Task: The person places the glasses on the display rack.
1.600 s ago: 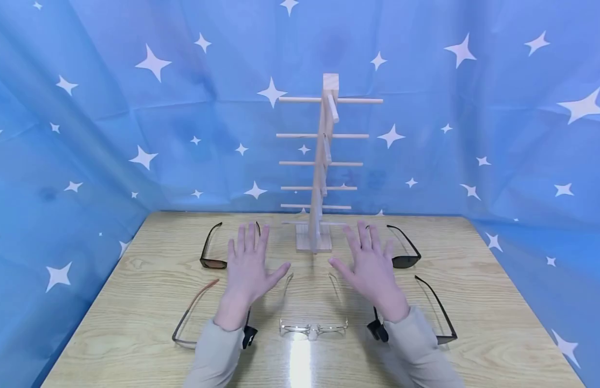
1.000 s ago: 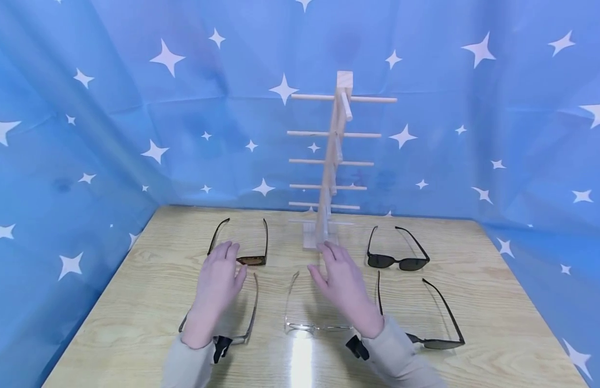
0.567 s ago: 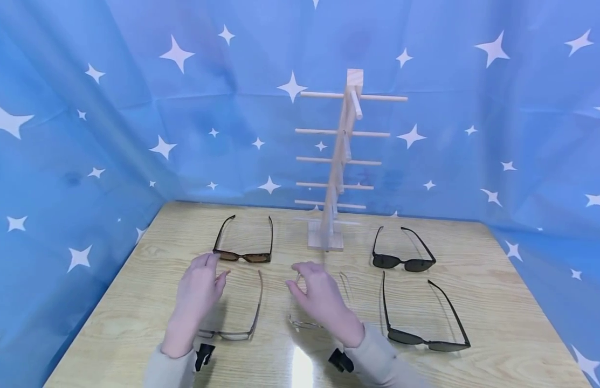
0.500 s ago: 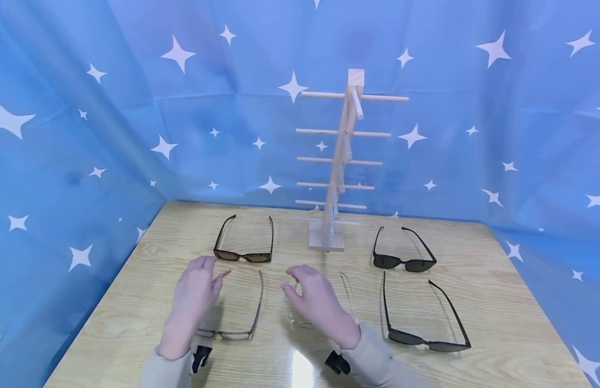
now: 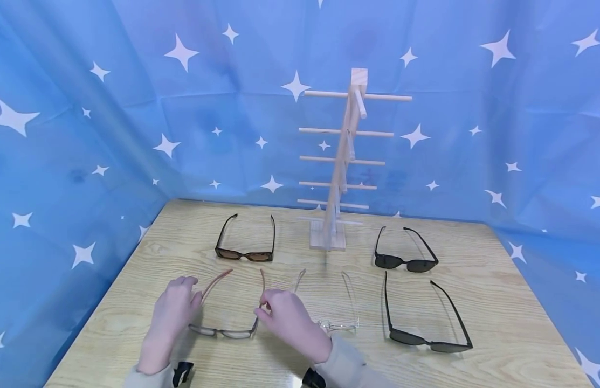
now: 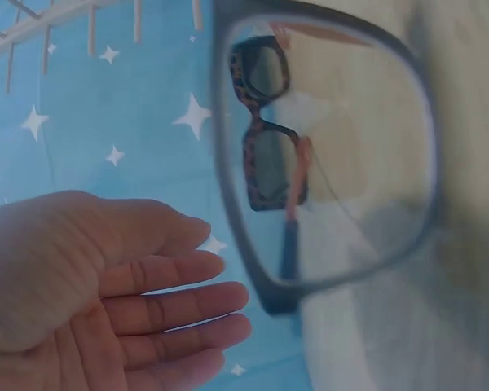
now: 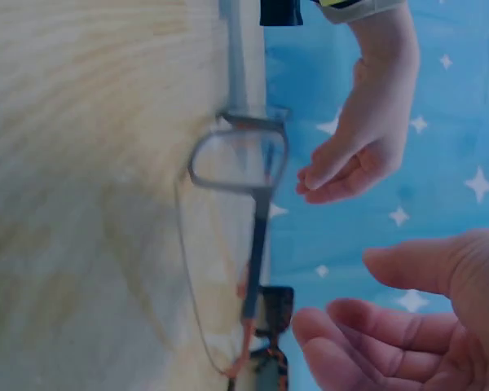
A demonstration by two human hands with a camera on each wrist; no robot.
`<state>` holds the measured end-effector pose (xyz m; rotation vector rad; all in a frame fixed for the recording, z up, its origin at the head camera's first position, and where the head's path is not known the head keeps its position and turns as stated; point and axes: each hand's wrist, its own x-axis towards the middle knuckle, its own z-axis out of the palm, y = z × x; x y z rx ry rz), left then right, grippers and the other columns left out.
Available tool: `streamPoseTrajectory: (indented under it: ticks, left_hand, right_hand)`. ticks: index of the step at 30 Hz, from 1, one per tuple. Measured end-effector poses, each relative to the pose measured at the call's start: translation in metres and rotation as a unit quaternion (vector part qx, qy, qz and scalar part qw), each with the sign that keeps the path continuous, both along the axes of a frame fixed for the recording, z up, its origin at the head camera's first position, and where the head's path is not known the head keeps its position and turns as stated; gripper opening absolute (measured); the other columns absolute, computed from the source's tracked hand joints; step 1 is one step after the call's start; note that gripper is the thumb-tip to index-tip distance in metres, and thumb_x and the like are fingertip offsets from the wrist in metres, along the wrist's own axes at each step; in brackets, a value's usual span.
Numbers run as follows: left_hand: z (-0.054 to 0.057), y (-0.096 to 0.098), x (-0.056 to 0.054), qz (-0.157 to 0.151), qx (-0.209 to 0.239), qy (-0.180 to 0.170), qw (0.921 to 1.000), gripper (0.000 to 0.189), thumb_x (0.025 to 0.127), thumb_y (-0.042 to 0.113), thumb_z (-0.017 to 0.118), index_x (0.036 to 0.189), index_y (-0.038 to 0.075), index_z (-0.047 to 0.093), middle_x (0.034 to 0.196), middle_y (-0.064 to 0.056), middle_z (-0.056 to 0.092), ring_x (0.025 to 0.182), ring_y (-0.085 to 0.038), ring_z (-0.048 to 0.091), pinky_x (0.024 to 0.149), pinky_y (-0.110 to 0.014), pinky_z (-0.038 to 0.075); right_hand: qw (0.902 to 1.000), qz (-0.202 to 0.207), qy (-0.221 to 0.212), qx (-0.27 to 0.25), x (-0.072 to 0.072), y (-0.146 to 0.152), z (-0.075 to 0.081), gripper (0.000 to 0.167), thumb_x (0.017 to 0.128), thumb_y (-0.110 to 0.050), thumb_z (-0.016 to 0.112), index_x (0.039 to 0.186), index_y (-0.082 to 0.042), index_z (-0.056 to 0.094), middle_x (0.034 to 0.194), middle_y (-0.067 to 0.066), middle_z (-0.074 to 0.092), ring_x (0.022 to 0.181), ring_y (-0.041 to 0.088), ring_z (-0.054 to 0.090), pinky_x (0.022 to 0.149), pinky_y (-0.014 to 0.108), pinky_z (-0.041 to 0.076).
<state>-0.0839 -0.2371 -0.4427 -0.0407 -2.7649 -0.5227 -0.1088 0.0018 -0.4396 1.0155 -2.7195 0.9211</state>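
Observation:
A pair of eyeglasses [image 5: 214, 331] with dark frame and brown-tipped temples lies on the table between my two hands. My left hand [image 5: 166, 315] hovers by its left temple, thumb and fingers loosely extended; in the left wrist view, that hand [image 6: 106, 293] is apart from the large, near rim [image 6: 279, 300]. Over the right temple hangs my right hand [image 5: 292, 323], which partly covers it. Seen from the right wrist, a gap parts thumb and fingers of this hand [image 7: 464, 326], and the temple [image 7: 257, 236] lies beyond them. Clear-rimmed glasses [image 5: 345, 327] are partly hidden behind the right hand.
A wooden display rack [image 5: 343, 156] with several crossbars stands at the back. Tortoiseshell sunglasses [image 5: 243, 255] lie at the back left. Two black sunglasses, a far pair [image 5: 406, 264] and a near pair [image 5: 428, 344], lie to the right. A starred blue cloth [image 5: 232, 134] encloses the table.
Both hands, first spread flat over the table, have moved left and nearer, coming to either side of the brown-tipped eyeglasses. Their fingers have drawn together. The head view has shifted slightly.

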Motion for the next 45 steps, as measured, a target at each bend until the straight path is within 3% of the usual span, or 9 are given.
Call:
streamPoseTrajectory:
  ticks: [6, 11, 15, 19, 27, 30, 33, 40, 45]
  left_hand:
    - [-0.006, -0.008, 0.004, -0.003, 0.017, -0.033, 0.9993, 0.017, 0.076, 0.001, 0.068, 0.089, -0.01, 0.065, 0.085, -0.022, 0.065, 0.078, -0.04, 0.062, 0.059, -0.048, 0.053]
    - [-0.01, -0.014, 0.005, -0.003, 0.046, -0.082, 0.9955, 0.014, 0.08, 0.005, 0.066, 0.088, -0.006, 0.067, 0.084, -0.016, 0.067, 0.079, -0.034, 0.063, 0.064, -0.047, 0.054]
    - [-0.015, -0.02, 0.005, -0.007, 0.079, -0.119, 0.9898, 0.01, 0.083, 0.007, 0.065, 0.087, -0.002, 0.068, 0.081, -0.009, 0.067, 0.076, -0.027, 0.063, 0.065, -0.043, 0.053]
    - [-0.021, -0.025, 0.004, -0.019, 0.126, -0.116, 0.9851, 0.006, 0.084, 0.006, 0.066, 0.085, 0.001, 0.069, 0.077, -0.002, 0.066, 0.07, -0.016, 0.061, 0.064, -0.033, 0.053]
    - [-0.032, -0.036, 0.001, -0.038, 0.235, -0.146, 0.9603, 0.007, 0.085, 0.009, 0.067, 0.088, 0.003, 0.07, 0.078, 0.0, 0.066, 0.068, -0.006, 0.056, 0.06, -0.022, 0.047]
    - [-0.034, -0.04, 0.001, -0.042, 0.28, -0.174, 0.943, 0.012, 0.087, 0.01, 0.066, 0.092, 0.0, 0.069, 0.078, -0.003, 0.064, 0.065, -0.007, 0.053, 0.056, -0.022, 0.046]
    - [-0.036, -0.045, 0.001, -0.043, 0.325, -0.208, 0.9214, 0.019, 0.088, 0.013, 0.064, 0.097, -0.004, 0.068, 0.072, -0.004, 0.06, 0.06, -0.008, 0.05, 0.049, -0.023, 0.044]
    - [-0.041, -0.055, 0.003, -0.053, 0.405, -0.261, 0.8745, 0.029, 0.091, 0.009, 0.059, 0.105, -0.016, 0.06, 0.076, -0.006, 0.06, 0.059, -0.009, 0.054, 0.052, -0.024, 0.052]
    - [-0.038, -0.059, 0.005, -0.058, 0.443, -0.279, 0.85, 0.035, 0.092, 0.012, 0.059, 0.109, -0.018, 0.056, 0.078, -0.007, 0.06, 0.062, -0.01, 0.057, 0.056, -0.026, 0.055]
  right_hand:
    - [0.998, -0.025, -0.041, 0.041, 0.008, -0.008, -0.005, 0.019, 0.081, -0.017, 0.07, 0.066, -0.008, 0.064, 0.062, -0.003, 0.063, 0.044, -0.003, 0.032, 0.044, 0.009, 0.033]
    - [0.997, -0.036, -0.046, 0.05, 0.012, -0.012, -0.012, 0.031, 0.082, -0.02, 0.07, 0.055, -0.012, 0.055, 0.049, -0.01, 0.043, 0.043, -0.001, 0.027, 0.039, 0.011, 0.026]
    - [0.9964, -0.045, -0.048, 0.053, 0.014, -0.013, -0.016, 0.03, 0.082, -0.021, 0.07, 0.058, -0.011, 0.056, 0.048, -0.009, 0.042, 0.042, 0.0, 0.03, 0.039, 0.013, 0.029]
    - [0.996, -0.052, -0.053, 0.05, 0.014, -0.012, -0.018, 0.025, 0.082, -0.021, 0.07, 0.064, -0.008, 0.06, 0.05, -0.007, 0.047, 0.041, 0.001, 0.034, 0.038, 0.014, 0.032]
    - [0.9942, -0.052, -0.094, 0.007, 0.014, -0.012, -0.025, 0.019, 0.084, -0.016, 0.068, 0.071, -0.003, 0.066, 0.05, -0.007, 0.046, 0.037, -0.004, 0.023, 0.035, 0.01, 0.025]
    - [0.9906, -0.042, -0.125, -0.037, 0.013, -0.012, -0.029, 0.017, 0.086, -0.013, 0.066, 0.073, -0.001, 0.067, 0.05, -0.006, 0.05, 0.036, -0.006, 0.024, 0.035, 0.009, 0.027]
    - [0.9765, -0.029, -0.187, -0.103, 0.013, -0.012, -0.033, 0.019, 0.087, -0.008, 0.063, 0.07, 0.0, 0.065, 0.048, -0.001, 0.054, 0.033, -0.005, 0.035, 0.034, 0.01, 0.035]
    - [0.8977, -0.032, -0.369, -0.239, 0.016, -0.014, -0.04, 0.018, 0.088, -0.003, 0.061, 0.071, 0.004, 0.06, 0.05, 0.013, 0.058, 0.037, 0.01, 0.053, 0.036, 0.022, 0.049]
    - [0.8599, -0.047, -0.428, -0.274, 0.018, -0.016, -0.039, 0.016, 0.088, -0.004, 0.06, 0.074, 0.005, 0.06, 0.057, 0.016, 0.062, 0.04, 0.006, 0.053, 0.04, 0.022, 0.051]
